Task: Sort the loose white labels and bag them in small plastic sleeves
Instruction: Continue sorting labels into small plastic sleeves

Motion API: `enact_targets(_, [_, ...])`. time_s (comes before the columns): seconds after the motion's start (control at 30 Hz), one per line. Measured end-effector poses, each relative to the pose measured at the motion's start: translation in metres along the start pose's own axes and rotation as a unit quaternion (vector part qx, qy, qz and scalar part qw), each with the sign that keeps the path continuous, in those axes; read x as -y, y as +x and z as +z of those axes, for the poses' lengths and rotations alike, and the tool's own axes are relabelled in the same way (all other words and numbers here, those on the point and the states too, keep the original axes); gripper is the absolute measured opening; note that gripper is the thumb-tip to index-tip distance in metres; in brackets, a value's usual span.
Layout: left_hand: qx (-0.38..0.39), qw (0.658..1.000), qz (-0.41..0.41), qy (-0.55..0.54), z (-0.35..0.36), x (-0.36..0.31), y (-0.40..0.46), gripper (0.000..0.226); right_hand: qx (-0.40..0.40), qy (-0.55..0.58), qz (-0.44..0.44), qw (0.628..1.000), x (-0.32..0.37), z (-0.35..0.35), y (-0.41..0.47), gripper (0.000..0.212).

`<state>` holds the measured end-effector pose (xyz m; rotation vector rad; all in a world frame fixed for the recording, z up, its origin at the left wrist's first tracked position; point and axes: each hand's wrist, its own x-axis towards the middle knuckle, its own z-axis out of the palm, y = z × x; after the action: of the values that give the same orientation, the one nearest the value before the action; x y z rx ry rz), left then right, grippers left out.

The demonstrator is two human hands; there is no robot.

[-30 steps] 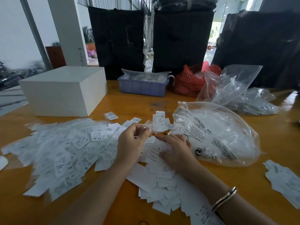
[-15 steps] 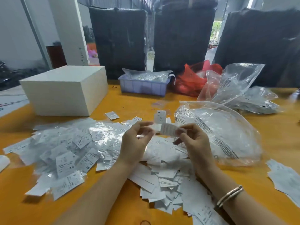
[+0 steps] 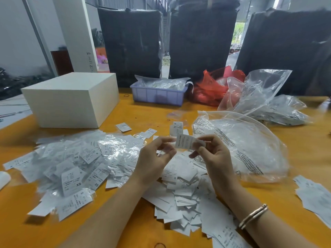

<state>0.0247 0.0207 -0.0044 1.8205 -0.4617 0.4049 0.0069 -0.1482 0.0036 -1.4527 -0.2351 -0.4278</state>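
Note:
My right hand (image 3: pixel 213 153) pinches one white label (image 3: pixel 184 142) and holds it up above the table. My left hand (image 3: pixel 155 158) hovers just left of it, thumb and fingers curled round what looks like a small clear sleeve (image 3: pixel 163 150), which is hard to make out. Beneath both hands lies a heap of loose white labels (image 3: pixel 182 194). To the left spreads a pile of labels in clear sleeves (image 3: pixel 80 163), marked XS, S and XL.
A large clear printed bag (image 3: pixel 250 149) lies right of my hands, with more clear bags (image 3: pixel 283 111) behind it. A white box (image 3: pixel 71 99), a blue tray (image 3: pixel 157 95) and a red bag (image 3: pixel 209 86) stand farther back. More labels (image 3: pixel 313 194) lie at the right edge.
Both hands rose from the label heap. The right hand picked up one label and now holds it higher, closer to the left hand's fingers.

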Motion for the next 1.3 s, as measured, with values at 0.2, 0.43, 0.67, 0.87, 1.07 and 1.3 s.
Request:
enact_targets(0.2, [0.002, 1.0, 0.002, -0.01, -0.0004, 0.0006, -0.001, 0.031, -0.05, 0.027, 0.001, 0.998, 0.0012, -0.0043, 0.0033, 0.015])
enact_targets(0.43, [0.006, 1.0, -0.002, -0.01, 0.0006, -0.0018, 0.0007, 0.029, 0.015, 0.011, 0.02, 1.0, -0.0003, -0.0013, 0.0005, 0.017])
enact_targets(0.67, [0.0, 0.998, -0.036, -0.052, -0.0002, -0.001, 0.0016, 0.016, -0.041, 0.04, -0.001, 0.998, 0.0007, -0.0042, 0.0014, 0.015])
enact_targets(0.87, [0.021, 0.995, -0.037, -0.085, -0.0006, -0.0022, 0.0021, 0.014, -0.04, 0.046, -0.01, 0.998, 0.0004, -0.005, 0.0017, 0.015])
enact_targets(1.07, [0.035, 0.99, -0.058, -0.127, -0.0003, -0.005, 0.0019, 0.017, -0.048, 0.038, -0.02, 0.998, 0.0001, -0.0061, 0.0026, 0.015])
enact_targets(1.3, [0.027, 0.984, -0.088, -0.153, -0.0011, -0.0085, 0.0024, 0.021, -0.02, 0.029, -0.021, 0.999, 0.0004, -0.0067, 0.0009, 0.019])
